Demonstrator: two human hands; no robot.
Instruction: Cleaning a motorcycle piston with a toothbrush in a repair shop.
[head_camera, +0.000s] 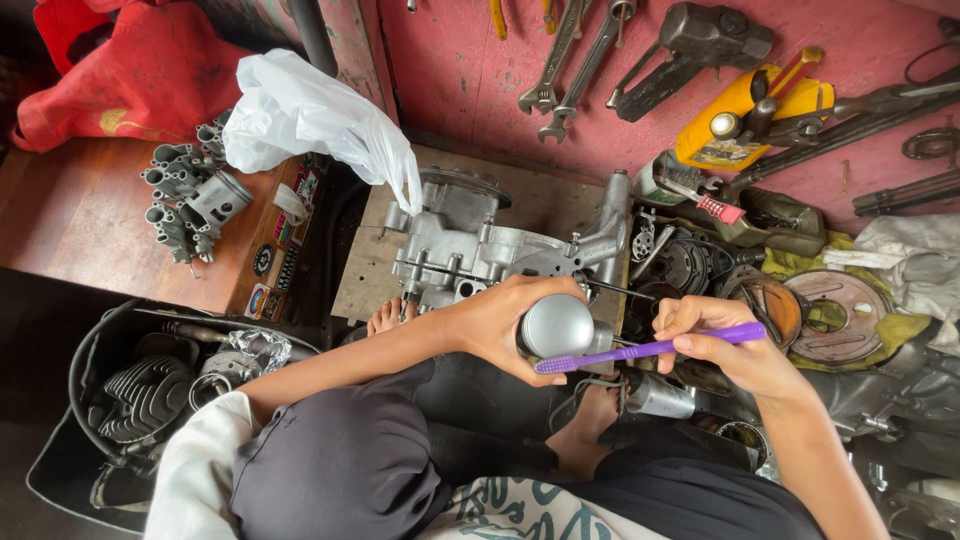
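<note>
Rounded grey metal engine part (557, 325) clasped in left hand (500, 325), right hand (715, 335) at 3 o'clock pinching purple plastic toothbrush (650, 348); smooth dome could slip under scrubbing.

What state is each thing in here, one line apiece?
Round grey metal piston: held in left hand, dome up.
Purple plastic toothbrush: pinched in right hand, bristle end against the piston.
Bare aluminium engine casing: opened up, resting on wooden block.
White plastic bag: crumpled, draped over bench edge.
</note>
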